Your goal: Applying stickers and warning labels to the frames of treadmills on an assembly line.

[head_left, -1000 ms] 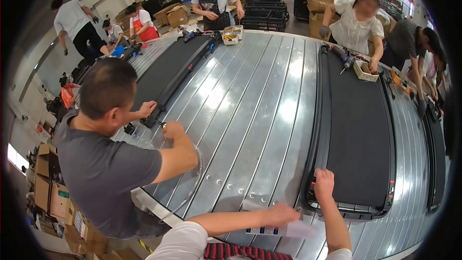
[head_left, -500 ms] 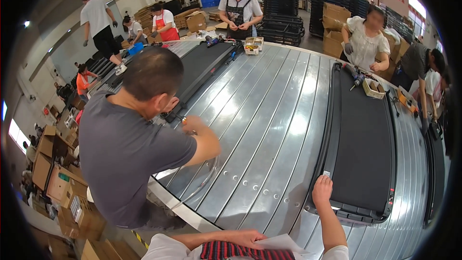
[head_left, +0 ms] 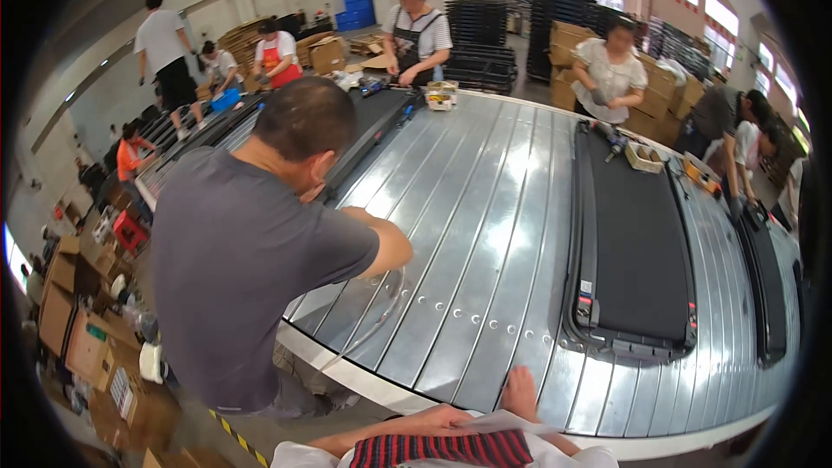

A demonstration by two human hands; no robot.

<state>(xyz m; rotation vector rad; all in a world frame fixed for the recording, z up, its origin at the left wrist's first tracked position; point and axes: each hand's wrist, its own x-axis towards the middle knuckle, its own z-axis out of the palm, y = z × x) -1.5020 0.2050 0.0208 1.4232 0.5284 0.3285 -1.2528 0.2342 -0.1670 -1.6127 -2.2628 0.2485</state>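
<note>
Surface: metal, slatted.
Black panel: toward the surface's right edge.
Pale sheet: beyond the near edge, at the left hand; best kept flat, uncreased.
White tray: near the far edge; small pieces inside, kind unclear.
Left hand: fingers' grip hidden, cannot tell.
Right hand: over the near edge; fingers together, any grip unclear.

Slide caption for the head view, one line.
Left hand at a white sheet, right hand near the metal table's edge; white label on a long black machine.
</note>
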